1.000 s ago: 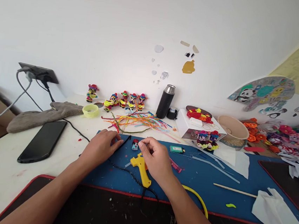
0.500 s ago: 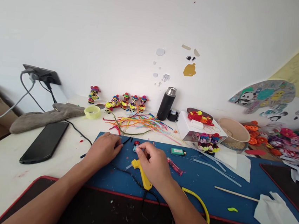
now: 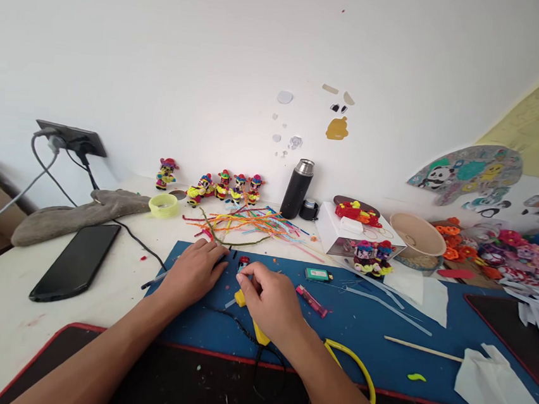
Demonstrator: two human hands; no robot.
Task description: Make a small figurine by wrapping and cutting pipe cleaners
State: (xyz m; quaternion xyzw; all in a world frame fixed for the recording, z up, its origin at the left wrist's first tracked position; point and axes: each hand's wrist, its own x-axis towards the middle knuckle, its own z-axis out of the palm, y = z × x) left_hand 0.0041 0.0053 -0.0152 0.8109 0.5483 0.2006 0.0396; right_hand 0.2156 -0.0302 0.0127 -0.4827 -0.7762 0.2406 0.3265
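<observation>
My left hand [image 3: 197,270] lies low over the left part of the blue mat [image 3: 357,331], its fingers curled together. Something dark shows between thumb and index finger, too small to name. Near its fingertips is a short black piece [image 3: 230,249]. My right hand [image 3: 274,296] is closed in a pinch, thumb against index finger; whatever is in it is hidden. Just beyond those fingertips sits a small red, black and teal item [image 3: 243,262]. Partly covered by the right hand, a yellow glue gun [image 3: 261,334] lies on the mat with a black cord.
Colourful pipe cleaners [image 3: 248,222] are heaped behind the mat, near several small figures [image 3: 223,185] and a black flask [image 3: 298,189]. Right of my hand lie a pink lighter [image 3: 311,301] and green box [image 3: 318,275]. A phone [image 3: 75,261] rests at left.
The right hand has shifted slightly and now covers more of the glue gun and small red-and-teal item. The left hand stays curled at nearly the same spot. The whole view has shifted a little.
</observation>
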